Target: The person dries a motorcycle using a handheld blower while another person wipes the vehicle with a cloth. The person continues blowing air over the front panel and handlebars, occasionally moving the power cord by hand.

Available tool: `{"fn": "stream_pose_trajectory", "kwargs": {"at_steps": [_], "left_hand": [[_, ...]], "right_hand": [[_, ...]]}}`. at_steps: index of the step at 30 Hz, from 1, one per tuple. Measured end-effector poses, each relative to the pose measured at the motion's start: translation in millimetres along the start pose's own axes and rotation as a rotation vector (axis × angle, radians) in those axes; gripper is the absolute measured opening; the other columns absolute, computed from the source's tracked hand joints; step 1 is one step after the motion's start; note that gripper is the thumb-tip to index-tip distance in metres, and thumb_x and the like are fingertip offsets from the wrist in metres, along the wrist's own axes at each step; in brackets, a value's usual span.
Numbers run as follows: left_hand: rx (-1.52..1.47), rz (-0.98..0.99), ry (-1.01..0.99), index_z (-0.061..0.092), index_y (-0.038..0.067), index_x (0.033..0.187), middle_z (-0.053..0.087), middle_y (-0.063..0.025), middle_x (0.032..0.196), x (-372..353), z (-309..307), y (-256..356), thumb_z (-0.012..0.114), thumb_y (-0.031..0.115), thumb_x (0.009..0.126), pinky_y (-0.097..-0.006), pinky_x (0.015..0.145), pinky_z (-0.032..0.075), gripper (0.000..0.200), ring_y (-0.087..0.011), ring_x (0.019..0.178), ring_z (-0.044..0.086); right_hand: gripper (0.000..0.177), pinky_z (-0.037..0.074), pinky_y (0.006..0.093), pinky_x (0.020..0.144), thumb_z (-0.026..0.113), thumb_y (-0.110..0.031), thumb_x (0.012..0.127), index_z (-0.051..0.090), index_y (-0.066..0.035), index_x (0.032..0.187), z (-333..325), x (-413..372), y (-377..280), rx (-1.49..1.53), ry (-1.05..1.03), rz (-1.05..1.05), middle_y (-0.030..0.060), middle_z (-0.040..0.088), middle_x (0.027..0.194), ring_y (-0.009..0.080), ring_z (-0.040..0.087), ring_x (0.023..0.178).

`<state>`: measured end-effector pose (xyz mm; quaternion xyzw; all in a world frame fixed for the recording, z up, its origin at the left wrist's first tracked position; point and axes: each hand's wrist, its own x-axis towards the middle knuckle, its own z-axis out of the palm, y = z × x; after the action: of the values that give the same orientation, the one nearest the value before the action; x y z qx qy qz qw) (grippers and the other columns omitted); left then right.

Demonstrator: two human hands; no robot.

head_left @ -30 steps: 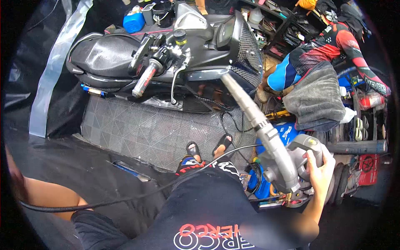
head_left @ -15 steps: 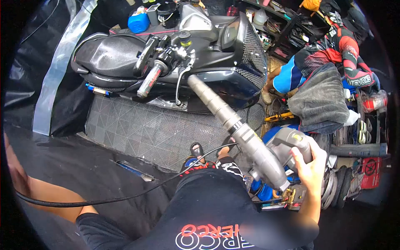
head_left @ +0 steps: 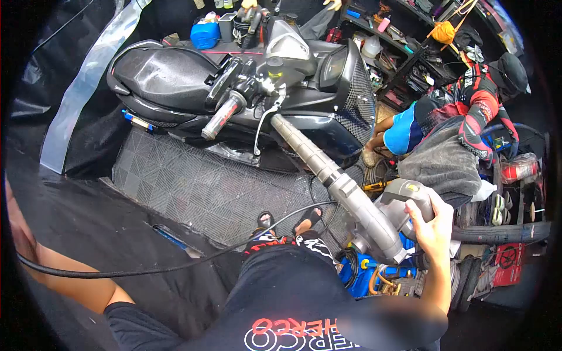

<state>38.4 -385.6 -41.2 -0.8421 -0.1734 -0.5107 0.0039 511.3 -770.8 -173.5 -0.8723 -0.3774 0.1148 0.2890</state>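
Observation:
My right hand [head_left: 435, 231] grips the handle of a grey leaf blower [head_left: 366, 207], fingers wrapped around it. The blower's long ribbed nozzle slants up and left, its tip overlapping the side of a black scooter [head_left: 310, 120] just below the brake lever [head_left: 266, 126]. The scooter's near handlebar grip [head_left: 222, 119] juts out left of the nozzle. At the far left edge is my left hand [head_left: 22, 231], its fingers lost in the dark border. A black cable [head_left: 175, 269] crosses in front of my body and passes at that hand.
A co-worker [head_left: 477, 105] in a red and black top bends at the right, near a grey towel [head_left: 439, 164]. Shelves of tools [head_left: 404, 52] stand behind. Hoses and a blue machine [head_left: 360, 275] lie below the blower. Grey floor tiles [head_left: 181, 181] spread before the scooter.
The scooter and surroundings sit slightly lower and further right in view. The blower's rear has risen a little. At the right, the co-worker's dark hat shows more clearly.

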Motion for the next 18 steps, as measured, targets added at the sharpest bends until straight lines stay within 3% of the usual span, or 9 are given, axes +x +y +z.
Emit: {"fn": "stream_pose_trajectory", "kwargs": {"at_steps": [5,10,18], "left_hand": [[-0.032,-0.038,-0.014,0.027,0.003,0.158,0.042,-0.0238,0.16,-4,-11,-16,0.045,0.06,0.107,-0.0572,0.105,0.047,0.079,-0.0388,0.147,0.042],[0.046,-0.089,0.038,0.029,0.003,0.157,0.042,-0.0254,0.159,-7,12,11,0.045,0.061,0.106,-0.0603,0.105,0.045,0.079,-0.0407,0.146,0.043],[0.028,-0.025,0.023,0.033,0.001,0.155,0.046,-0.0281,0.155,-9,1,1,0.047,0.059,0.106,-0.057,0.104,0.047,0.077,-0.0413,0.143,0.047]], "right_hand": [[0.03,0.054,0.0297,0.075,0.078,-0.016,0.091,0.072,0.002,0.114,-6,7,-12,0.027,-0.003,0.046,0.0119,0.075,0.086,0.0138,0.069,0.077],[0.029,0.053,0.029,0.074,0.077,-0.017,0.091,0.072,0.002,0.113,-9,19,-19,-0.003,0.048,0.016,0.0112,0.075,0.083,0.0129,0.069,0.075],[0.025,0.05,0.0293,0.069,0.075,-0.018,0.094,0.073,0.002,0.109,-16,41,-20,-0.021,0.058,0.004,0.0079,0.072,0.075,0.0115,0.065,0.068]]}}
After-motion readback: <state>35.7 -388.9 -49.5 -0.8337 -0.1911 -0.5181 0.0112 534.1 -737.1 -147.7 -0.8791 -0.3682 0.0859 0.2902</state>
